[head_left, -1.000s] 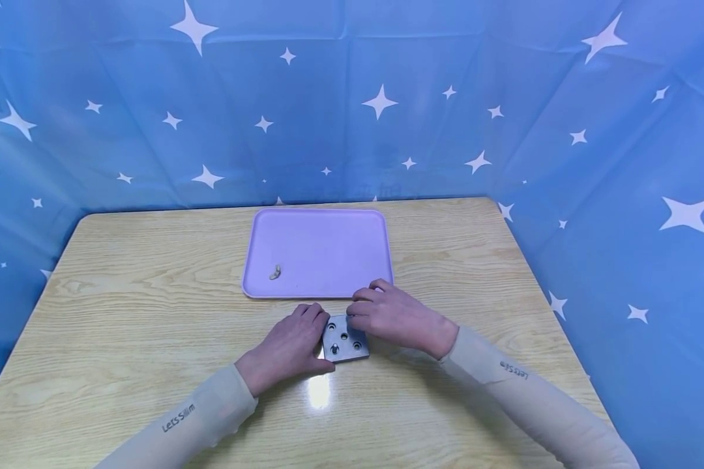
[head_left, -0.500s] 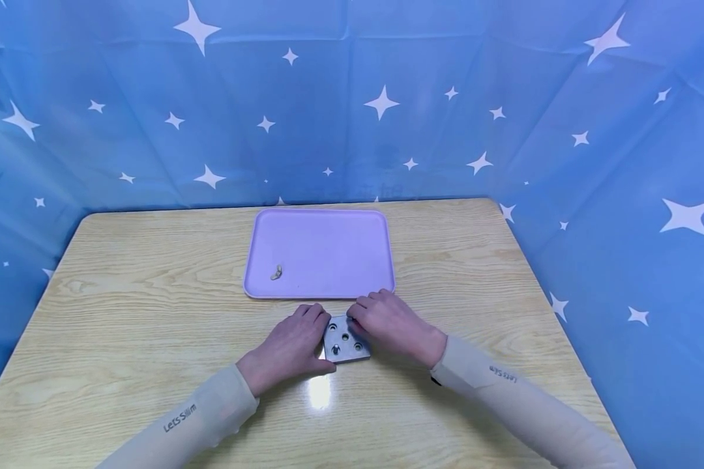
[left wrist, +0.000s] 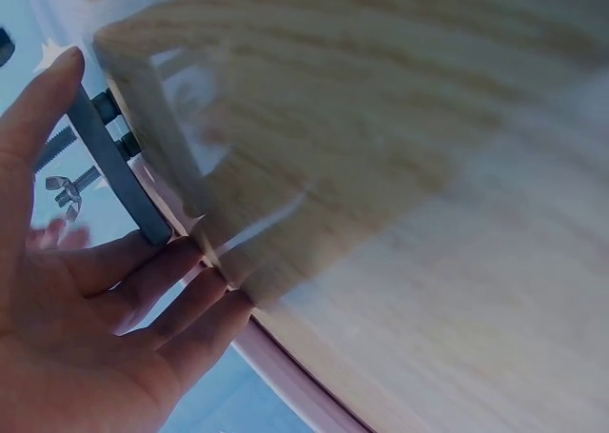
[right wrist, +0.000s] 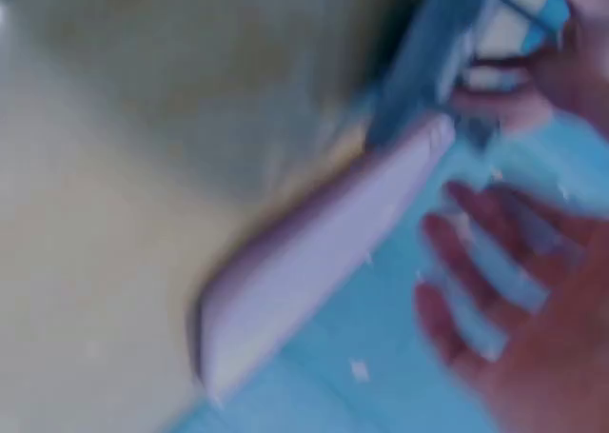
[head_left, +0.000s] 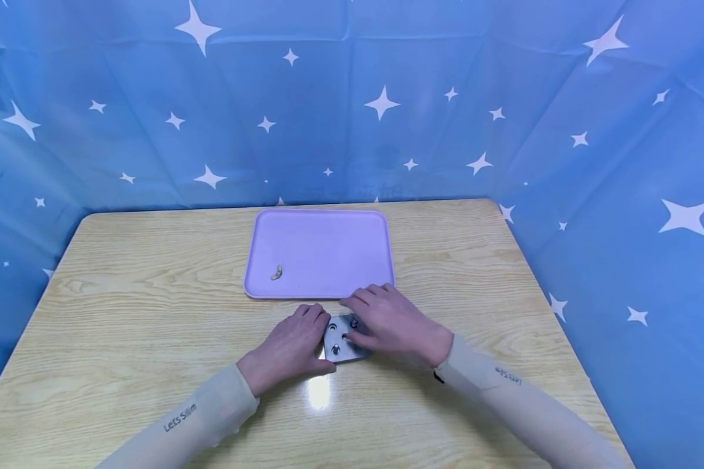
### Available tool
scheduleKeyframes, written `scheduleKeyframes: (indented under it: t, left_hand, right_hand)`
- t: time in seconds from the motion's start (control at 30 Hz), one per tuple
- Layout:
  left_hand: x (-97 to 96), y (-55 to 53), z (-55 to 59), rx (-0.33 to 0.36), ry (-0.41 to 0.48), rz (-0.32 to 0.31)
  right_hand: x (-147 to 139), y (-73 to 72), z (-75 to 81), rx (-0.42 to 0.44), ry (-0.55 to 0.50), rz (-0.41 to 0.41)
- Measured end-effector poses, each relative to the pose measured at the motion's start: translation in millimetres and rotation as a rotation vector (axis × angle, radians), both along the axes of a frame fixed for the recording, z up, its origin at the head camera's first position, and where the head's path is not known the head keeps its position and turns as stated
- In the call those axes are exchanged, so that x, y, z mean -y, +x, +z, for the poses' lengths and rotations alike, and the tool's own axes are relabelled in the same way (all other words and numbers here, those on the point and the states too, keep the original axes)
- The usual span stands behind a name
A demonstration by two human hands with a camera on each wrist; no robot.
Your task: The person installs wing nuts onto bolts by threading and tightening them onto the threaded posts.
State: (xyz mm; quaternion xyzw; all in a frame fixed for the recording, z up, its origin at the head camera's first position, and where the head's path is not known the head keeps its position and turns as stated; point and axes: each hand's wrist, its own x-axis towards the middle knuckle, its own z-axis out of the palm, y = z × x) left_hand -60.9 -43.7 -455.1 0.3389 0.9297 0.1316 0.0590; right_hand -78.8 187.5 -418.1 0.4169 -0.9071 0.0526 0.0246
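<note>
A square grey metal plate (head_left: 339, 340) with several holes lies near the table's middle. My left hand (head_left: 290, 342) holds it from the left, thumb at the near edge and fingers at the far one. In the left wrist view, two threaded bolts stand up from the plate (left wrist: 119, 176), and a wing nut (left wrist: 67, 195) sits on one. My right hand (head_left: 394, 322) is over the plate's right side. Its thumb and index finger are spread apart, with the far-right bolt (head_left: 354, 322) showing between them. The right wrist view is blurred.
Just beyond the plate lies a shallow purple tray (head_left: 328, 225). A second wing nut (head_left: 277, 272) rests in its near left part. The wooden table (head_left: 152, 273) backs onto a blue curtain (head_left: 328, 78) with white stars.
The right hand's fingers, closed together over the plate's far right corner half a second ago, have spread, bringing the bolt there into view. The left hand and plate have stayed put.
</note>
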Motion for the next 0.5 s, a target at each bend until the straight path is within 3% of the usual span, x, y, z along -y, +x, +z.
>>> scheduleKeyframes:
  t: [0.13,0.2,0.5]
  left_hand:
    - [0.2,0.1,0.9,-0.002,-0.003,0.001]
    - [0.0,0.0,1.3,0.006,-0.002,0.002]
    - [-1.1,0.2,0.4,0.023,0.01,0.006]
  right_hand:
    - [-7.7,-4.8,9.6,-0.082,0.117,0.205]
    - [-10.6,-6.1,10.7,-0.148,0.156,0.267]
    - [-11.6,-7.5,3.6,-0.229,0.158,0.276]
